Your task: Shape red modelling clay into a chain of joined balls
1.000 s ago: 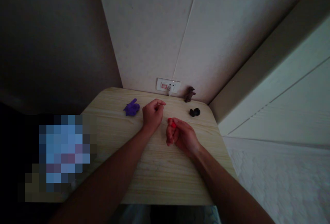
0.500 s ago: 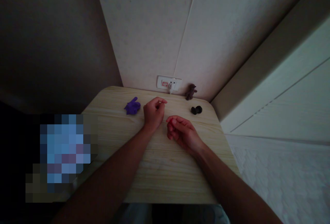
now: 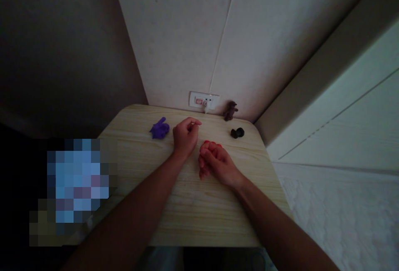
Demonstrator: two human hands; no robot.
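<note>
My left hand point(image 3: 186, 138) rests on the light wooden tabletop point(image 3: 199, 221), its fingers loosely curled and thumb near the index finger; I see nothing in it. Left of it lies a small purple figure point(image 3: 160, 129) with pointed parts. My right hand point(image 3: 218, 161) is closed just right of and nearer than the left, thumb pressed to the curled fingers. Bright red shows along the fingertips, but what the fingers hold, if anything, is mostly hidden. The two hands are apart.
At the back right stands a small dark brown figure point(image 3: 230, 111). In front of it lies a small black two-part object point(image 3: 237, 133). A wall socket point(image 3: 204, 100) with a white plug is behind the table. A pale cabinet point(image 3: 327, 109) rises at the right.
My right hand has shifted slightly left and turned, with its fingers rearranged and more red showing at the far fingertips. My left hand stays where it was.
</note>
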